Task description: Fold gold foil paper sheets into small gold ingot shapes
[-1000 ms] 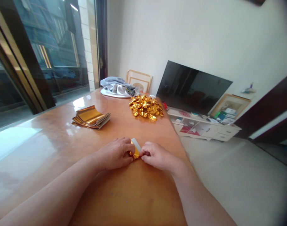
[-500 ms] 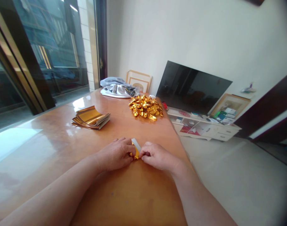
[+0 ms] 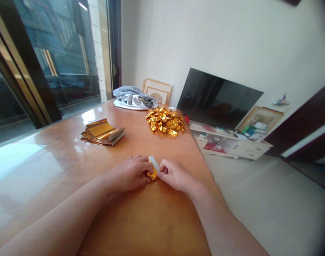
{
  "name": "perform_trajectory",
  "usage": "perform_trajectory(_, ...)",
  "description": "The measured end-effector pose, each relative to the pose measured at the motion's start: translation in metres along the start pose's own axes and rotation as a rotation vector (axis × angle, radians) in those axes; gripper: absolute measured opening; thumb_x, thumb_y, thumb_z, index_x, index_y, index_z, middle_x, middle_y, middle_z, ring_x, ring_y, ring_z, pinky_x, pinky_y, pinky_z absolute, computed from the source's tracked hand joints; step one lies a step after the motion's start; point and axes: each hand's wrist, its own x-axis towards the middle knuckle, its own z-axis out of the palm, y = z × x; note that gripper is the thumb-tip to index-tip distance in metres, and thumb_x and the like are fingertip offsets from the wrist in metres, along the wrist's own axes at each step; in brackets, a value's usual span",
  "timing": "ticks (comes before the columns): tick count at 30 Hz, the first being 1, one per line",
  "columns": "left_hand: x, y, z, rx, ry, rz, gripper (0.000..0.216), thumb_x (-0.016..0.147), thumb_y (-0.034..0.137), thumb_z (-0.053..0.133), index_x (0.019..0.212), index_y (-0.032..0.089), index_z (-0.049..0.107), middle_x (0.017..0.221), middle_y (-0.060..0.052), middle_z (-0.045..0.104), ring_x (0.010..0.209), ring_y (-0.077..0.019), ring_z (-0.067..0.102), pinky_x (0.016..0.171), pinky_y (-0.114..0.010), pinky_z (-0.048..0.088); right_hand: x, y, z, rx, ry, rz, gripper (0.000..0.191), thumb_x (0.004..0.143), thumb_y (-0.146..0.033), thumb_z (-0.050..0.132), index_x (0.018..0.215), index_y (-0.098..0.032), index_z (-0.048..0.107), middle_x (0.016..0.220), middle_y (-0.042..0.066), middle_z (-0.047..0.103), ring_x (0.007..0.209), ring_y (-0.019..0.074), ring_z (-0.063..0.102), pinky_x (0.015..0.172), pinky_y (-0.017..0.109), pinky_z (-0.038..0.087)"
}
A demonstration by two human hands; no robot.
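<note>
A small piece of gold foil paper (image 3: 152, 174), with a pale strip along its upper side, lies on the wooden table (image 3: 141, 217) between my hands. My left hand (image 3: 136, 173) is closed on its left side, thumb and fingers pressing the foil. At its right edge, my right hand (image 3: 173, 173) pinches the paper between thumb and curled fingers. Farther off to the left rests a stack of gold foil sheets (image 3: 102, 132). Beyond my hands, a heap of folded gold foil pieces (image 3: 165, 121) sits near the table's right edge.
Crumpled grey-blue cloth (image 3: 133, 97) lies at the table's far end, with picture frames (image 3: 157, 90) behind it. To the right, past the table edge, a television (image 3: 218, 97) stands on a low white cabinet (image 3: 232, 144). Sliding glass doors (image 3: 58, 53) are at the left.
My right hand has shifted slightly up along the foil's right edge, and my left fingers have moved a little, showing more gold. The stack and heap stay put.
</note>
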Motion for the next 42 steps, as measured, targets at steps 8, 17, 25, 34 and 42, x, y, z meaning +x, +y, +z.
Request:
perform_trajectory(8,-0.001,-0.001,0.0,-0.011,-0.003,0.02,0.014,0.086,0.018,0.06,0.088,0.028,0.069,0.096,0.0,0.063,0.093,-0.0187,0.057,0.083,-0.028,0.041,0.0,0.0,-0.001,-0.047,-0.032,-0.038,0.007,0.081,-0.016,0.06,0.085,-0.022,0.063,0.08,-0.002,0.064,0.069,0.0123,0.054,0.058,0.021,0.032)
perform_trajectory(17,0.002,-0.005,0.003,-0.024,-0.006,-0.027,0.015,0.093,0.03,0.055,0.093,0.03,0.07,0.1,-0.001,0.063,0.093,-0.0189,0.057,0.083,-0.03,0.04,-0.002,0.001,-0.005,-0.017,-0.124,-0.019,0.018,0.079,-0.013,0.056,0.088,-0.022,0.067,0.081,-0.003,0.066,0.071,0.0127,0.057,0.058,0.021,0.035)
perform_trajectory(25,0.008,-0.008,0.015,0.062,0.033,-0.107,0.018,0.093,0.033,0.052,0.084,0.026,0.066,0.091,-0.002,0.061,0.091,-0.0207,0.056,0.081,-0.032,0.039,-0.002,0.0,-0.009,-0.008,-0.156,0.044,0.023,0.074,-0.01,0.053,0.088,-0.021,0.067,0.086,-0.002,0.069,0.076,0.0134,0.061,0.06,0.02,0.038)
perform_trajectory(34,0.014,-0.009,0.022,0.105,0.079,-0.191,0.018,0.088,0.034,0.054,0.077,0.023,0.062,0.087,-0.003,0.06,0.082,-0.0198,0.057,0.072,-0.031,0.038,0.0,0.001,-0.003,0.035,-0.139,0.038,0.007,0.083,-0.022,0.057,0.081,-0.02,0.063,0.078,-0.002,0.067,0.066,0.0114,0.056,0.055,0.021,0.034)
perform_trajectory(42,0.017,-0.011,0.021,0.086,0.068,-0.212,0.016,0.087,0.034,0.054,0.079,0.023,0.062,0.087,-0.003,0.061,0.081,-0.0193,0.058,0.069,-0.029,0.039,0.001,0.0,0.001,-0.009,-0.107,0.056,0.013,0.086,-0.023,0.056,0.074,-0.019,0.06,0.07,-0.003,0.063,0.062,0.0104,0.053,0.051,0.021,0.028)
